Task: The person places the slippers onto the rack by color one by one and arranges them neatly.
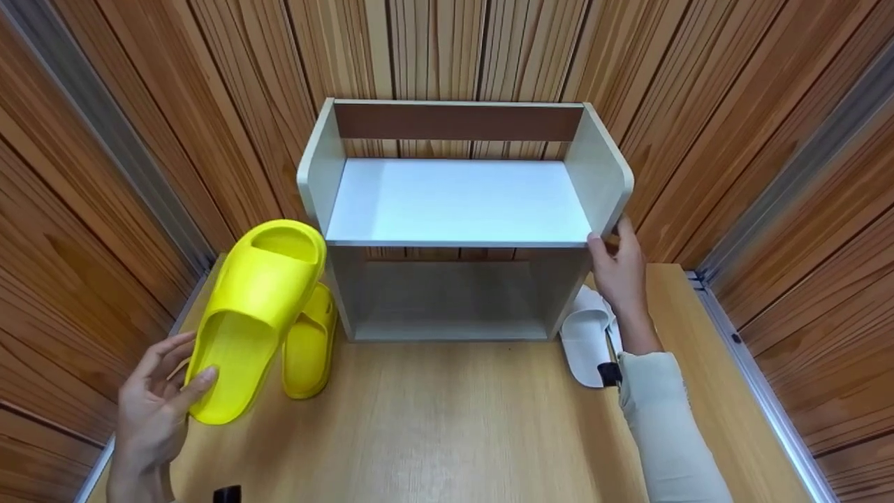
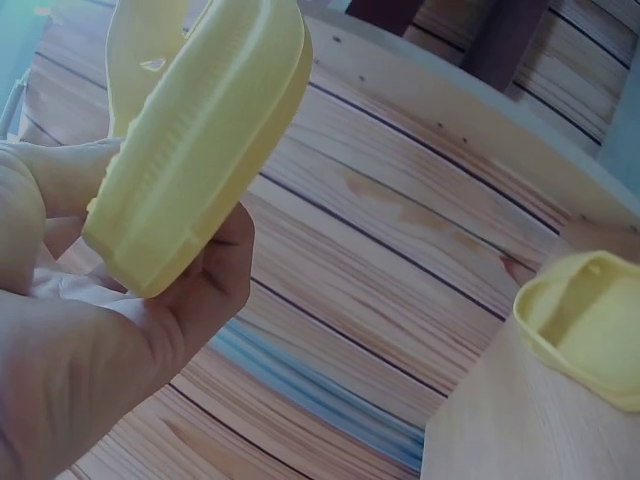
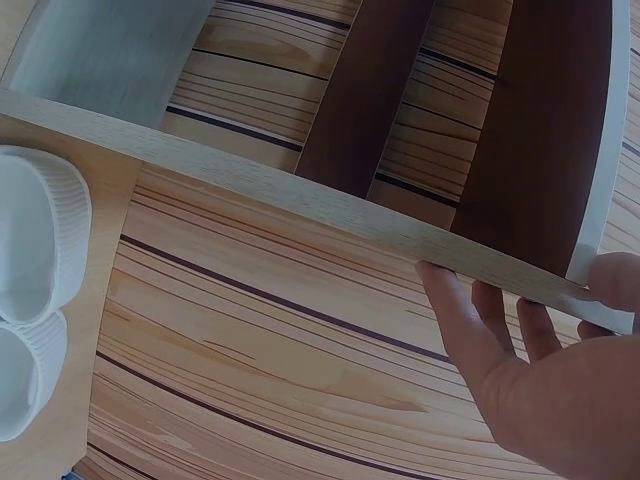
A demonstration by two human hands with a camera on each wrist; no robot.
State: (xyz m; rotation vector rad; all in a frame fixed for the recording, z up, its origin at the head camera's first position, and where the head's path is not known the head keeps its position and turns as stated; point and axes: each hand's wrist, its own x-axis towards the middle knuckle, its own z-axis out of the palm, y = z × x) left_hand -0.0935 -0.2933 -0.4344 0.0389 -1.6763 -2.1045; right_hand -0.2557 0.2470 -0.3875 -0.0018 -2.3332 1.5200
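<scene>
Left hand (image 1: 150, 405) pinches yellow slipper (image 1: 262, 286) by the heel, raised, near left. On the table (image 1: 447, 426): second slipper (image 1: 306, 353), also yellow, left of shelf (image 1: 454, 202); white slippers (image 1: 583, 342) right. Right hand (image 1: 621, 276) grips shelf's right side. Wood wall (image 1: 436, 49) far.

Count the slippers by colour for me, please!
Yellow slippers: 2
White slippers: 2
Total: 4 slippers
</scene>
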